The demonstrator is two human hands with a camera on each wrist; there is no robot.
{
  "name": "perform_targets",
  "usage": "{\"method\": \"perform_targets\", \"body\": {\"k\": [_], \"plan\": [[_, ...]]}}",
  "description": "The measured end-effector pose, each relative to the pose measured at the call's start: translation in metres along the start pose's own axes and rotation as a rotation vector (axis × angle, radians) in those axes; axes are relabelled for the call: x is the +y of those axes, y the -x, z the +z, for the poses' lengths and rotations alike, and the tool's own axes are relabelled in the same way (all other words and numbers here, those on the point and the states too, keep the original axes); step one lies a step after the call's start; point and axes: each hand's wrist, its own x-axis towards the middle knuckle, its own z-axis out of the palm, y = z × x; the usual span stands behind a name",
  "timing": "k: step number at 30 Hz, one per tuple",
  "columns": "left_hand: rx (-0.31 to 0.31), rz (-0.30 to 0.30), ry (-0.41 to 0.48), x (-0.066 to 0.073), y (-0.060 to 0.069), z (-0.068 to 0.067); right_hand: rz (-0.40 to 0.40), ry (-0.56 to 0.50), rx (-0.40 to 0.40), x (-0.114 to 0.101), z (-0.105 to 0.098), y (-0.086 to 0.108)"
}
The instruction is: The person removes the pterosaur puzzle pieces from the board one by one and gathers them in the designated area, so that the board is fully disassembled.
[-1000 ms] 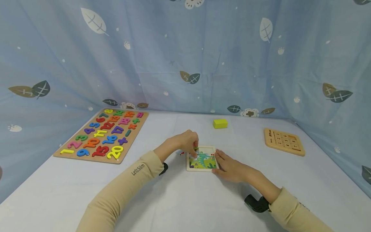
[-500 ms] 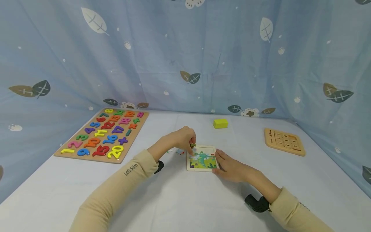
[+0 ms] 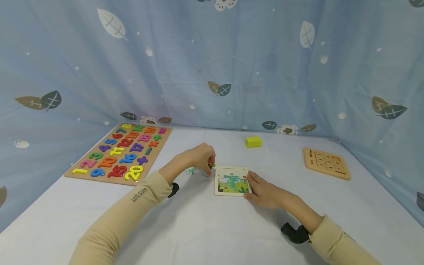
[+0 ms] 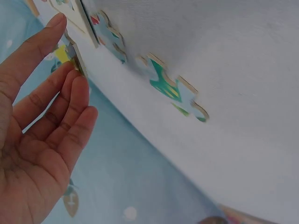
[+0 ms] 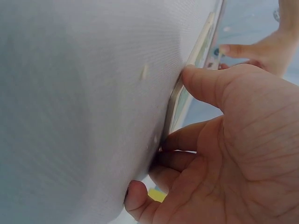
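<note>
My left hand (image 3: 200, 158) pinches a small yellow-green puzzle piece (image 3: 212, 166) just left of the square dinosaur puzzle (image 3: 231, 194); in the left wrist view the piece (image 4: 74, 55) shows by the fingers of the left hand (image 4: 44, 116). Loose pieces lie on the table, partly hidden by that hand in the head view; the left wrist view shows a green and pale-blue one (image 4: 166, 86) and a blue one with red (image 4: 110, 37). My right hand (image 3: 266, 193) rests against the puzzle's right edge, thumb at its near corner. In the right wrist view, the right hand (image 5: 224, 140) touches the frame (image 5: 172, 112).
A board of coloured numbers (image 3: 149, 167) lies on the left of the white table (image 3: 198, 228). Behind the puzzle stands a yellow-green block (image 3: 253, 142). On the right is a wooden number tray (image 3: 326, 171). A blue patterned curtain (image 3: 185, 62) hangs behind.
My left hand has moved left, off the puzzle, with the small piece in its fingers, uncovering more of the picture. The right hand keeps its place on the frame.
</note>
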Motion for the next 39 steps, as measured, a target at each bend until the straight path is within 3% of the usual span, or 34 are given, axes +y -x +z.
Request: {"method": "perform_targets", "body": {"k": [14, 28, 34, 39], "plan": [[0.021, -0.040, 0.004, -0.029, 0.022, -0.004, 0.000, -0.017, -0.010, -0.001, -0.001, 0.001], [0.017, -0.077, 0.014, -0.048, 0.042, -0.013, -0.010, -0.024, -0.008, 0.000, 0.000, 0.001], [0.042, -0.053, 0.008, -0.059, 0.054, -0.014, -0.002, -0.029, -0.007, 0.000, -0.001, 0.001], [0.010, -0.079, 0.010, -0.064, 0.060, -0.013, -0.005, -0.038, -0.008, 0.000, -0.002, 0.001]]}}
